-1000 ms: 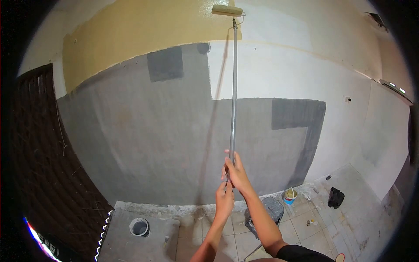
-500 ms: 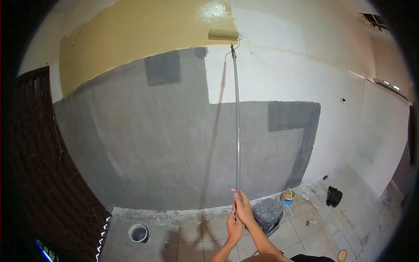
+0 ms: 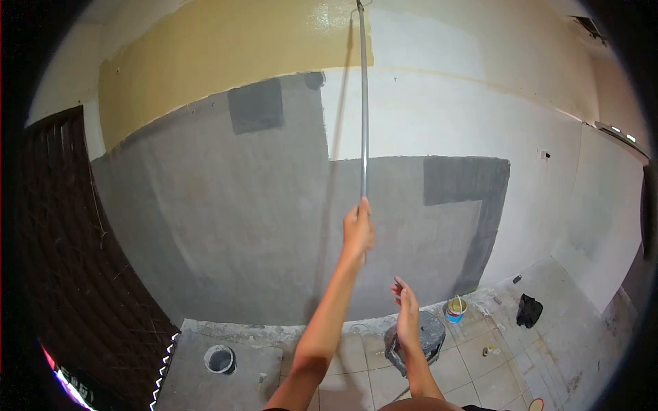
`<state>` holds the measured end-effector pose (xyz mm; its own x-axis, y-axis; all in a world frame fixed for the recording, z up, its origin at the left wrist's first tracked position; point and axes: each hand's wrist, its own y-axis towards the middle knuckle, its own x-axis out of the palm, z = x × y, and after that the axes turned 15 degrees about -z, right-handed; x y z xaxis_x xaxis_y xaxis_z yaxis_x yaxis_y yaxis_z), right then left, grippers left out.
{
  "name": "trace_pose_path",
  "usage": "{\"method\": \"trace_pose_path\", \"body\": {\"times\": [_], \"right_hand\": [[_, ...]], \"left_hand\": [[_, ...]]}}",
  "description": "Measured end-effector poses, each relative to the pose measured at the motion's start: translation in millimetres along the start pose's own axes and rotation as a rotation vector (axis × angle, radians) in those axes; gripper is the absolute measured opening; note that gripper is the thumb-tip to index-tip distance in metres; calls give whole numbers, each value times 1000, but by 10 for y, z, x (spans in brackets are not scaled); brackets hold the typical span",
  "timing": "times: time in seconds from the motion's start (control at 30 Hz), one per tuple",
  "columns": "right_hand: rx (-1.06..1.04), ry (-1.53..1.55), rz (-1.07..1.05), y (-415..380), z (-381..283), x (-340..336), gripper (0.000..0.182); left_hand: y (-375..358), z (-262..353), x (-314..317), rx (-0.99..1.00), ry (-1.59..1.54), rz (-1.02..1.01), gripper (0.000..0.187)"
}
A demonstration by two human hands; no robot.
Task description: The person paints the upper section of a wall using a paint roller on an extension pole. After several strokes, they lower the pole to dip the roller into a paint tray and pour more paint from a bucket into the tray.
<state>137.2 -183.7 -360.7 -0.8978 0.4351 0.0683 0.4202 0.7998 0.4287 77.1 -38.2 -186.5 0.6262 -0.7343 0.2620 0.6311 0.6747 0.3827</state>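
My left hand (image 3: 358,233) is wrapped around the lower part of a long metal paint roller pole (image 3: 364,123), raised in front of the wall. The roller itself is cut off by the top of the view; only a bit of its wire frame shows there. Off the pole, my right hand (image 3: 407,312) hangs lower and to the right, fingers loosely extended and holding nothing. Behind the pole is a wall with a fresh yellow band (image 3: 226,61) on top, a grey painted area (image 3: 240,219) below and a white part (image 3: 439,116) on the right.
Beside my right hand on the tiles stands a dark, paint-spattered stool (image 3: 428,335). Near it are a small paint bucket (image 3: 456,309) and a black bag (image 3: 528,311). A grey-smeared bucket (image 3: 220,359) sits at lower left. A dark folding metal gate (image 3: 55,240) borders the left side.
The pole has risen, carrying the roller out of view at the top. My left hand went up with it, while my right hand let go and moved right.
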Motion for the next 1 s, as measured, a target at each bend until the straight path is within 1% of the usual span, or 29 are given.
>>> {"method": "trace_pose_path", "body": {"times": [0.1, 0.13, 0.2, 0.27, 0.37, 0.47, 0.53, 0.6, 0.67, 0.7, 0.77, 0.8, 0.87, 0.97, 1.0], "right_hand": [[2, 9, 11, -4, 23, -185, 51], [3, 11, 11, 4, 56, -239, 52], [9, 9, -4, 9, 114, -319, 51], [11, 3, -35, 55, 166, -381, 51], [2, 16, -72, 151, 338, -419, 48], [21, -52, -112, 409, 364, -485, 48], [64, 36, -187, 605, 234, -547, 51], [106, 133, -281, 685, 233, -582, 55], [151, 231, -391, 722, 303, -621, 57], [157, 216, -388, 696, 290, -623, 57], [167, 186, -382, 572, 275, -610, 58], [140, 165, -352, 562, 365, -627, 59], [95, 121, -291, 526, 559, -700, 61], [100, 103, -218, 496, 544, -761, 60], [93, 97, -212, 478, 497, -774, 58]], "left_hand": [[176, 130, -72, -62, 54, -76, 42], [208, 43, -78, -55, 85, -35, 43], [154, -375, -171, -45, 139, 53, 45], [43, -899, -246, -80, 140, 114, 48], [-414, -1437, -169, -152, -22, 118, 49], [-847, -1920, -48, -212, -127, 112, 48], [-1173, -2041, 157, -254, -175, 124, 47], [-1417, -2241, 310, -248, -199, 139, 45], [-1619, -2445, 395, -281, -120, 151, 46], [-1644, -2467, 427, -293, -78, 154, 46], [-1643, -2453, 396, -253, -30, 181, 46], [-1638, -2407, 353, -230, -3, 193, 45], [-1504, -2046, 344, -213, 3, 204, 46], [-1095, -1455, 296, -170, 48, 167, 47], [-939, -1190, 332, -169, 21, 143, 48]]}}
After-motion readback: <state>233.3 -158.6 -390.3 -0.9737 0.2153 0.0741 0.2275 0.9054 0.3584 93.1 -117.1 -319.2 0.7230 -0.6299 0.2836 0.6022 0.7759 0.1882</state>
